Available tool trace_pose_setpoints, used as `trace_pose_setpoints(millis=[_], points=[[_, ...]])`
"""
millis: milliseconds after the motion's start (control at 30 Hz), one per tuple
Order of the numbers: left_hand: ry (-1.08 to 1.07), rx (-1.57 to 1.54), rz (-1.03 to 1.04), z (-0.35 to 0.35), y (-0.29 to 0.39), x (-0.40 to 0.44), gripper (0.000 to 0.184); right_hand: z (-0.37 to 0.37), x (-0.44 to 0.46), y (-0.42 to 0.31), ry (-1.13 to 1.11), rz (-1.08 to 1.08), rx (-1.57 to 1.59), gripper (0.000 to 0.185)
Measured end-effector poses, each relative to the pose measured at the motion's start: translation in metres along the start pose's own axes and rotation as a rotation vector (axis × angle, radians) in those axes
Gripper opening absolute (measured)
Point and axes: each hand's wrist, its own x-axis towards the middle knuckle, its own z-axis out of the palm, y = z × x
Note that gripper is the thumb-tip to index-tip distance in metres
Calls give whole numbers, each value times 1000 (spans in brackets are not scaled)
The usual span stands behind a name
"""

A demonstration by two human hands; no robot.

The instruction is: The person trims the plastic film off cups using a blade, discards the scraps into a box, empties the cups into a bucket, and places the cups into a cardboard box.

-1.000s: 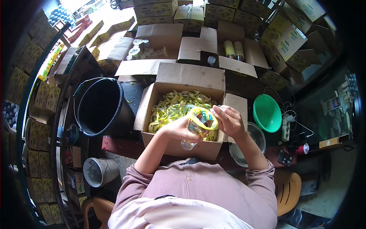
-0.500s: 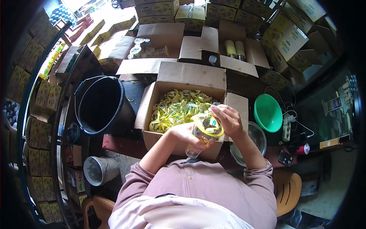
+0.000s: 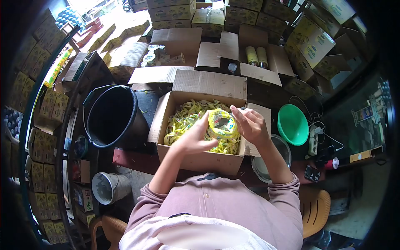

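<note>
A clear jar with a loose yellow printed plastic band (image 3: 222, 123) around its rim is above the cardboard box (image 3: 200, 155), its mouth turned up towards me. My left hand (image 3: 195, 136) is at the jar's left side, fingers stretched along it and thumb apart. My right hand (image 3: 253, 126) pinches at the jar's upper right rim with bent fingers. A small dark piece shows by those fingertips; I cannot make out what it is. Yellow plastic strips (image 3: 183, 121) fill the box below. The jar's lower part is hidden.
To the left stands a black bucket (image 3: 139, 121), with a grey pail (image 3: 118, 187) lower down. A green bowl (image 3: 293, 125) and a clear round tub (image 3: 283, 152) are to the right. Open cartons with jars (image 3: 156, 54) and cans (image 3: 251, 55) stand behind; a power strip (image 3: 313, 141) lies right.
My left hand has loosened from around the jar and moved up and left, its fingers straightening. The jar has turned from tilted to mouth up; my right hand stays near its rim.
</note>
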Motion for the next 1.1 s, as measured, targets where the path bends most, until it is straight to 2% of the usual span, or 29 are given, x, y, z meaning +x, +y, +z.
trace_pose_setpoints(millis=[33, 100, 200, 300, 600, 900, 1000, 1100], points=[[93, 147, 70, 8, -7, -3, 66, 1, 1, -1, -13, -8, -8, 50], [174, 64, -60, 19, 0, 0, 64, 1, 2, -2, -41, -10, 42, 51], [183, 91, -139, 22, 5, 1, 62, 0, 1, -3, -40, -33, 62, 52], [154, 187, -34, 22, -2, 0, 58, -1, 0, -3, -22, -67, 56, 51], [240, 195, -48, 24, 4, 3, 56, -7, -3, -5, -78, 5, 5, 51], [108, 121, -32, 17, 8, 0, 46, -4, -5, -5, -28, -49, 35, 48], [33, 43, -91, 18, 10, 0, 46, -4, -4, -8, -44, -37, 49, 47], [35, 45, -35, 17, 6, 0, 44, -3, -7, -7, -56, -51, 50, 47]])
